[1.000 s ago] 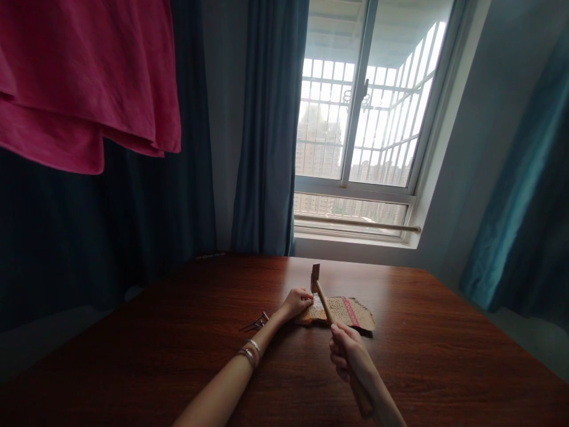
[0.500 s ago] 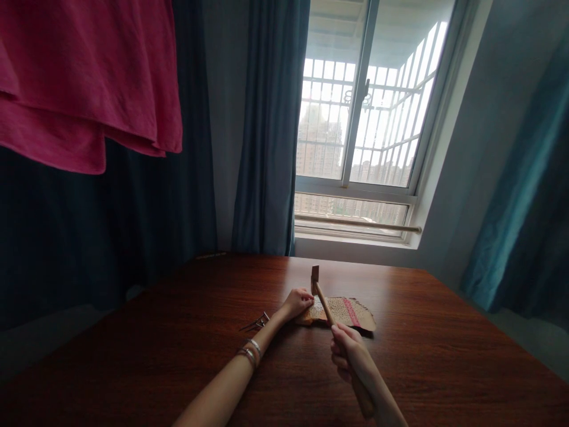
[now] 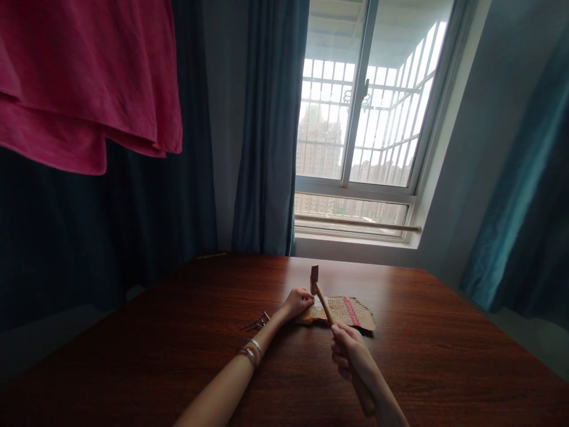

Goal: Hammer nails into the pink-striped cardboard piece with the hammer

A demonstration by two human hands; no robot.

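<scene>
My right hand (image 3: 349,353) is closed round the wooden handle of a small hammer (image 3: 320,296), whose head stands raised just above the work. A tan perforated leather piece (image 3: 344,312) with a pink strip lies flat on the wooden table (image 3: 178,350). My left hand (image 3: 297,302), with bracelets on the wrist, rests at the left edge of that piece, fingers pinched on something small I cannot make out, right under the hammer head.
A metal pronged tool (image 3: 255,323) lies on the table left of my left forearm. Blue curtains (image 3: 267,130) hang beside a barred window (image 3: 360,112) behind the table. A red cloth (image 3: 84,77) hangs at the upper left.
The hammer head has shifted very slightly; both hands stay in nearly the same place.
</scene>
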